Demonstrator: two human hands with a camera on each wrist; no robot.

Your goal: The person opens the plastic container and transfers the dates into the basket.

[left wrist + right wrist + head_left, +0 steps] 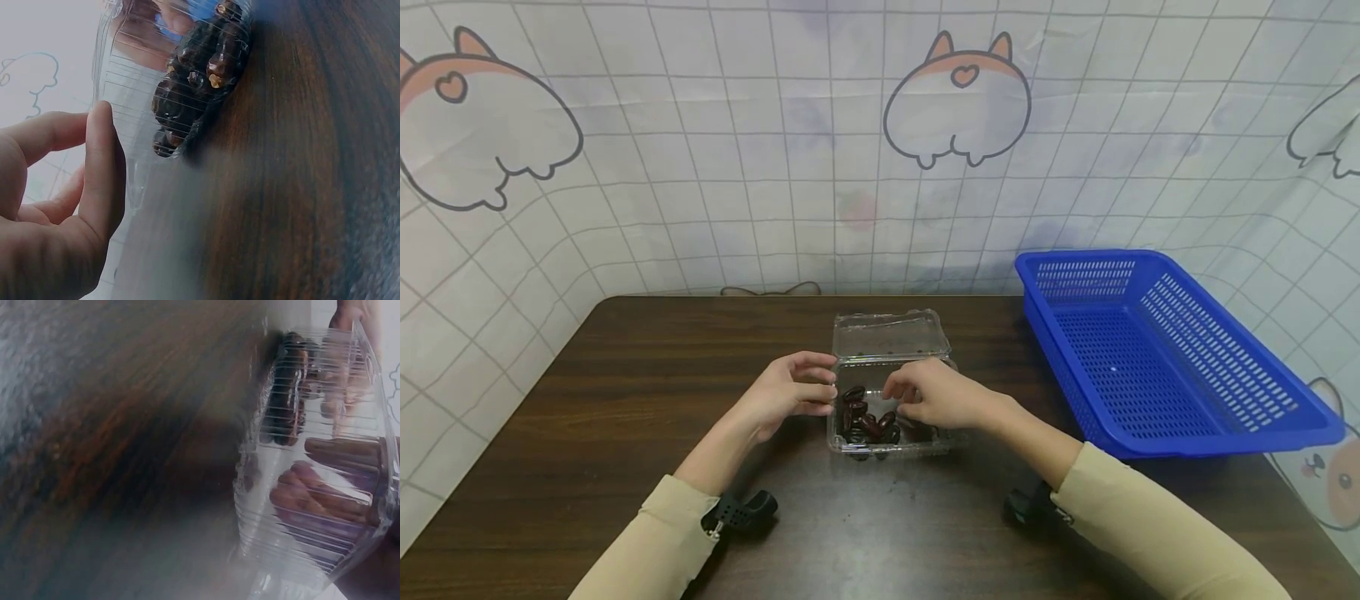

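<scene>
- The left hand [790,387], loosely open, rests its fingertips against the left side of the clear container [887,451] on the worktop [820,517].
- The right hand [936,392] dips inside, fingers bent; I can't tell whether they pinch anything.
- Dark fruits [859,408] bunch toward the container's left; the left wrist view shows their wrinkled skins through its ribbed wall.
- Behind, the lid [891,337] stands open.
- The head view alone shows the whole blue basket [1225,446], off right.

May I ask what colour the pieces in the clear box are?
The pieces are dark brown, clearest in the head view.
</scene>
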